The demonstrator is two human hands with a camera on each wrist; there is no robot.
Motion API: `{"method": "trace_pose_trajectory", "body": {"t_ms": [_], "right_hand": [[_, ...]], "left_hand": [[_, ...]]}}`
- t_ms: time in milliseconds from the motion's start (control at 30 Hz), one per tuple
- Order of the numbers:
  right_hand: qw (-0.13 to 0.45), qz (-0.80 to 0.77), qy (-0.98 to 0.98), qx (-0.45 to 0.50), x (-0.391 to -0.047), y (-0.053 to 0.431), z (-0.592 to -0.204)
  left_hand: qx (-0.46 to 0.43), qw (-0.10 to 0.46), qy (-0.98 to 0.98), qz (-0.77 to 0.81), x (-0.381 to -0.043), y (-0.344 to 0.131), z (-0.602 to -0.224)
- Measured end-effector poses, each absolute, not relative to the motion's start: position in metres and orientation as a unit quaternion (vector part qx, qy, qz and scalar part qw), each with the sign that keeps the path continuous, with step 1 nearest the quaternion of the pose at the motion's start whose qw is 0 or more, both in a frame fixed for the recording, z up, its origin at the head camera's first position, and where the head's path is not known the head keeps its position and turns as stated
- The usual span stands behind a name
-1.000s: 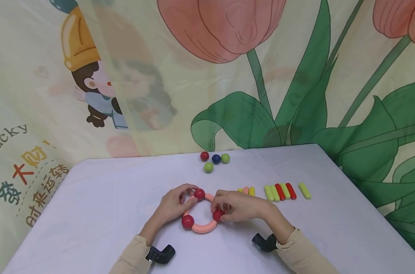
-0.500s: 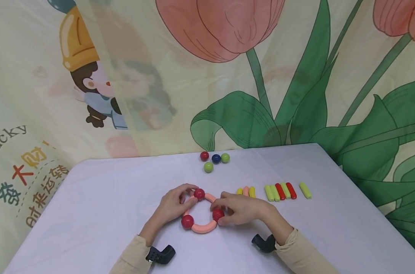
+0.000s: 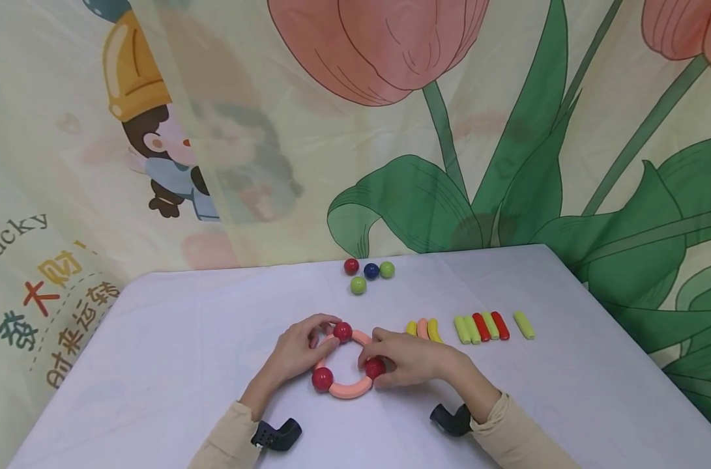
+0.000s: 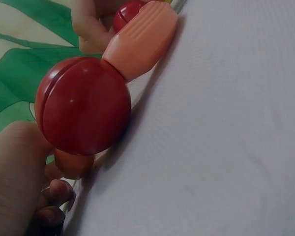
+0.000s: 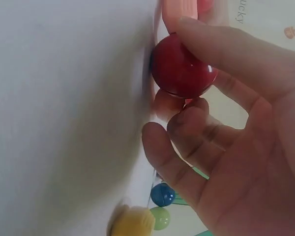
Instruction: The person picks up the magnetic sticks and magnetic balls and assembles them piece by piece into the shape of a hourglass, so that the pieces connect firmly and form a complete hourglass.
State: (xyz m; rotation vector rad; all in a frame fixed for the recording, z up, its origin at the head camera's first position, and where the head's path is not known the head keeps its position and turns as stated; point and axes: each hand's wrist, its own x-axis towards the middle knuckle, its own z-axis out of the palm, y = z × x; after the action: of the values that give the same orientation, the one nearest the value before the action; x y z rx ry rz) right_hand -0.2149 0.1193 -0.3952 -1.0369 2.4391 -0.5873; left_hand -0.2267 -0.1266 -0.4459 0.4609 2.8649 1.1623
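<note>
A ring of three red balls and three pink curved rods (image 3: 350, 390) lies on the white table. My left hand (image 3: 299, 345) is at its upper left, thumb and fingers around the top red ball (image 3: 343, 332). The lower-left red ball (image 3: 322, 379) is untouched and looms large in the left wrist view. On the ring's right side, my right hand (image 3: 410, 357) holds the right red ball (image 3: 375, 368) between thumb and fingers. The right wrist view shows the thumb on that red ball (image 5: 182, 69), next to a pink rod (image 5: 179, 14); the lower fingers are off it.
Behind the ring sit a loose red ball (image 3: 351, 266), a blue ball (image 3: 371, 271) and two green balls (image 3: 358, 285). Beyond the right hand lie yellow rods (image 3: 434, 330) and a pink rod (image 3: 422, 327). Farther right are several green and red rods (image 3: 483, 327) and a lone green rod (image 3: 524, 325).
My right hand's fingers have shifted around the right red ball, and the hand has dropped slightly, uncovering more of the yellow and pink rods behind. The left hand has stayed in place.
</note>
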Motion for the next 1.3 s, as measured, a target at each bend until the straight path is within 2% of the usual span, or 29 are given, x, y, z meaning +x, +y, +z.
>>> {"method": "trace_pose_trajectory", "body": {"t_ms": [933, 1300], "right_hand": [[0.156, -0.24, 0.897, -0.335, -0.226, 0.133, -0.395], [0.173, -0.301, 0.9, -0.263, -0.242, 0.18, -0.377]], "left_hand": [[0.139, -0.019, 0.913, 0.384, -0.226, -0.126, -0.446], [0.11, -0.003, 0.9, 0.421, -0.231, -0.127, -0.451]]}}
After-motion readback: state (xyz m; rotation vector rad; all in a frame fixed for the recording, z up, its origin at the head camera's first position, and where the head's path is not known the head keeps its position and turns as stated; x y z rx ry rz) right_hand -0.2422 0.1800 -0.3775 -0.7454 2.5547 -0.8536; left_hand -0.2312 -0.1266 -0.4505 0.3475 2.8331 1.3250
